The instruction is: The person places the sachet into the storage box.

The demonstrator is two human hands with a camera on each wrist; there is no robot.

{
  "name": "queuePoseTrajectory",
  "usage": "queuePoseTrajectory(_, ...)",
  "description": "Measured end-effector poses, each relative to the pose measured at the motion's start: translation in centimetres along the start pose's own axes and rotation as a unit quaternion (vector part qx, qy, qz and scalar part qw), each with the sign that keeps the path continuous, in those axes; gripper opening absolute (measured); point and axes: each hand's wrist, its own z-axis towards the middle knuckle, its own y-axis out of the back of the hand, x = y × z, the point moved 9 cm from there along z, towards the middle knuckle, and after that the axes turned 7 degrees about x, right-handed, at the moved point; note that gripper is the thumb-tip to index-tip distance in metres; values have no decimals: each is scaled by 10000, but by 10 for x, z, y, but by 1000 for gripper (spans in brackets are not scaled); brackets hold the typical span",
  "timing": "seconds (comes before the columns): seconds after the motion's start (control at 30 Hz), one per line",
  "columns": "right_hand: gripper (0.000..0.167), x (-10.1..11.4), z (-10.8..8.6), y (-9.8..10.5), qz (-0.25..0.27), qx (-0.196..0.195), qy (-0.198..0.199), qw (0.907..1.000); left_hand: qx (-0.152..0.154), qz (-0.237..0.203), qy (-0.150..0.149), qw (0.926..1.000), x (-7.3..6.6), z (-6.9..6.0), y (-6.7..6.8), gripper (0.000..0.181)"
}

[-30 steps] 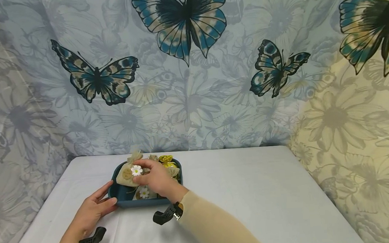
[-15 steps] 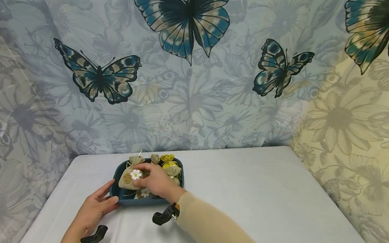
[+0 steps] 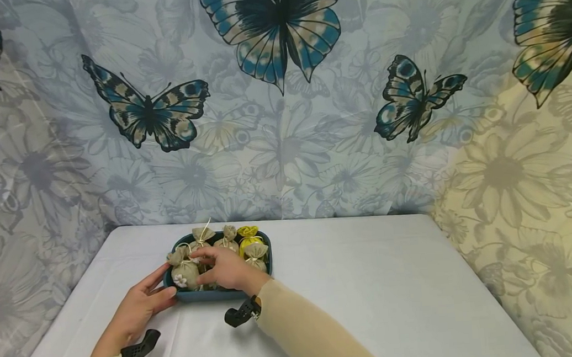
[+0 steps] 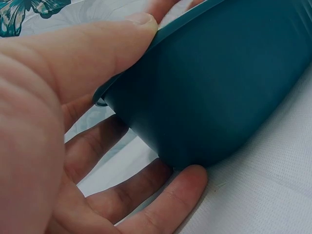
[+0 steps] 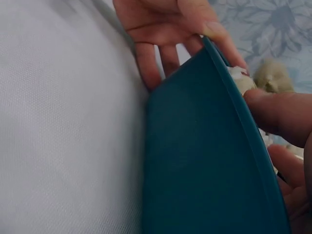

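Observation:
The left hand (image 3: pixel 138 310) holds the left end of a dark teal box (image 4: pixel 209 92). Its thumb lies on the box's rim, and its other fingers spread along the outer wall. Inside the box, the right hand (image 3: pixel 230 271) reaches over the front rim. Its thumb and forefinger are at the right side of a beige drawstring pouch (image 3: pixel 185 275) with a small white flower, which sits in the front left corner. In the right wrist view the thumb touches a pale cloth edge just behind the rim; the other fingers are partly hidden.
More beige pouches (image 3: pixel 255 255) and a yellow pouch (image 3: pixel 250 237) fill the back and right of the box. A white cloth (image 3: pixel 363 283) covers the table. Behind it hangs a butterfly-printed curtain (image 3: pixel 285 162).
The right hand has lowered the flowered pouch into the box's front left corner and turned it, neck up. The left hand keeps its place on the box.

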Motion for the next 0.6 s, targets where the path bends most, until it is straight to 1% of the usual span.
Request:
queuePoseTrajectory(0.1, 52, -1, 0, 0, -24, 105, -74, 9999, -18, 28, -18, 10000, -1, 1, 0, 82)
queuePoseTrajectory(0.3, 50, -3, -2, 4, 136, -29, -86, 9999, -13, 52, -15, 10000, -2, 2, -1, 81)
queuePoseTrajectory(0.47, 44, -2, -8, 12, 588, -214, -10, 9980, -17, 36, 39, 10000, 0, 2, -1, 82)
queuePoseTrajectory(0.57, 41, 3, -15, 23, 909, -360, 116, 9951, -17, 1, 60, 10000, 1, 1, -1, 83)
queuePoseTrajectory(0.6, 40, 5, -18, 28, 1094, -444, 139, 9929, -17, 3, 67, 10000, 1, 1, -1, 84)
